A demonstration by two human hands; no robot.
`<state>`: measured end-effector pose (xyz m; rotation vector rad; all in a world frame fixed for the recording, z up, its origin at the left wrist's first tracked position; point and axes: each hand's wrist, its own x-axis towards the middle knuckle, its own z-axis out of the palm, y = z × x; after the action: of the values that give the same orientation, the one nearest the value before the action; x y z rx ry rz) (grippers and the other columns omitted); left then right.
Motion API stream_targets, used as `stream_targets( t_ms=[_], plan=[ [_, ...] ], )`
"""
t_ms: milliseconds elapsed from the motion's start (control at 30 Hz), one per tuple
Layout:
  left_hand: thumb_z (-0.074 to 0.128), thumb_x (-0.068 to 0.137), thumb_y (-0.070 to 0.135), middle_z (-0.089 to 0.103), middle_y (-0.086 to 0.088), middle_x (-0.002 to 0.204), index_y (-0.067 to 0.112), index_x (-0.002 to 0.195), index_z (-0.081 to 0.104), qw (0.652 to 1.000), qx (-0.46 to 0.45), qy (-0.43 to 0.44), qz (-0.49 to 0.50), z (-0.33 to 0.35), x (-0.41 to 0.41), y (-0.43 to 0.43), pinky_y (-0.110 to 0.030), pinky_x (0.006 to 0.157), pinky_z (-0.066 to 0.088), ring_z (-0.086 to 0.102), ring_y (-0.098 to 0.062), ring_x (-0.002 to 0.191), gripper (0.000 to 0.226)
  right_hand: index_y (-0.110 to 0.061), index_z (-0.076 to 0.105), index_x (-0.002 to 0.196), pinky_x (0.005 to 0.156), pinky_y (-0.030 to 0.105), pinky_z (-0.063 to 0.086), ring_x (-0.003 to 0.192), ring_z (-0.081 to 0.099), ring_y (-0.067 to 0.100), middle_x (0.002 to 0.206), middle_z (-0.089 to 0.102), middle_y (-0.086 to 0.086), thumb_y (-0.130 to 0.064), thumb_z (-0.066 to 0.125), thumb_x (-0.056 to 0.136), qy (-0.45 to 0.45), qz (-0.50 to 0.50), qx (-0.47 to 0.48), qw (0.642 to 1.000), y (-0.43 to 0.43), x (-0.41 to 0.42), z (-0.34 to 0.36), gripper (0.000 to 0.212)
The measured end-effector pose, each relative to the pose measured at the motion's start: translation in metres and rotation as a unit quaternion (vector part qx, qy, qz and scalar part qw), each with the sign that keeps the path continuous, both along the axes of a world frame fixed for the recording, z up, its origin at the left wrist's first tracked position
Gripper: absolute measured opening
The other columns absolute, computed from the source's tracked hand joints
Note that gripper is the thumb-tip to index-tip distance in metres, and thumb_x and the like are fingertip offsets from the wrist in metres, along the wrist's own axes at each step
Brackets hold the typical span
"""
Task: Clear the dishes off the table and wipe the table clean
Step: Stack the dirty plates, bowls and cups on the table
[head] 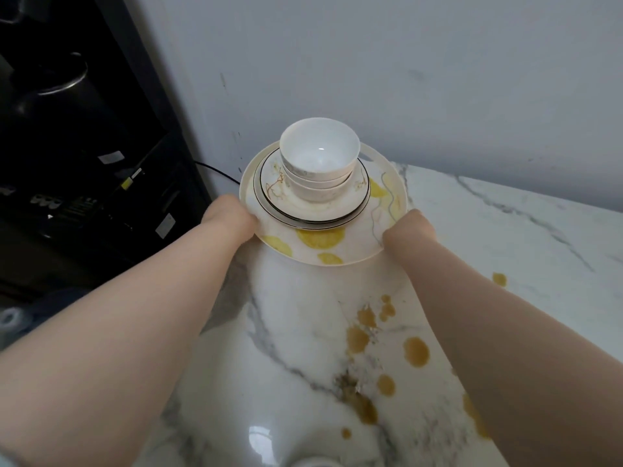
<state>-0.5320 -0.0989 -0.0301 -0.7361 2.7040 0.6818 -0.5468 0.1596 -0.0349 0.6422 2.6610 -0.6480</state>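
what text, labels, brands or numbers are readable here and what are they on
Nothing here can be read.
On the black unit, a white sticker: too blurred to read.
Below it, a yellow tag: blurred, unreadable.
Lower down, a white label: blurred, unreadable.
Further left, a row of pale marks: too small to tell.
The large plate, small plates and bowls: painted patterns only, no lettering.

Pale grey wall [421, 69] behind, scuffed with small dark marks. Black appliance [77, 136] at left, white stickers [164, 226] and a yellow tag [126, 184] on its front. Thin black cable [215, 170] between appliance and wall.
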Motion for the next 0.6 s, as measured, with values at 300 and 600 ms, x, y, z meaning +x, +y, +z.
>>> stream_targets(
  t_ms=[300,600],
  plan=[
    [0.049,0.083,0.014,0.059,-0.010,0.059,0.005,0.060,0.061,0.997,0.067,-0.046,0.014,-0.007,0.029,0.006,-0.026,0.053,0.041,0.047,-0.025,0.051,0.027,-0.005,0.060,0.093,0.061,0.026,0.044,0.074,0.063,0.029,0.083,0.065,0.010,-0.011,0.050,0.084,-0.030,0.058,0.017,0.998,0.033,0.022,0.014,0.015],
    [0.042,0.090,0.022,0.066,-0.017,0.086,0.004,0.093,0.056,0.996,-0.015,0.085,0.005,-0.026,0.046,0.012,-0.031,0.061,0.040,0.062,-0.036,0.079,0.023,-0.007,0.043,0.107,0.069,0.035,0.040,0.088,0.053,0.035,0.099,0.053,0.012,-0.010,0.041,0.092,0.081,0.057,-0.019,0.995,0.043,0.037,-0.006,0.015]
  ],
)
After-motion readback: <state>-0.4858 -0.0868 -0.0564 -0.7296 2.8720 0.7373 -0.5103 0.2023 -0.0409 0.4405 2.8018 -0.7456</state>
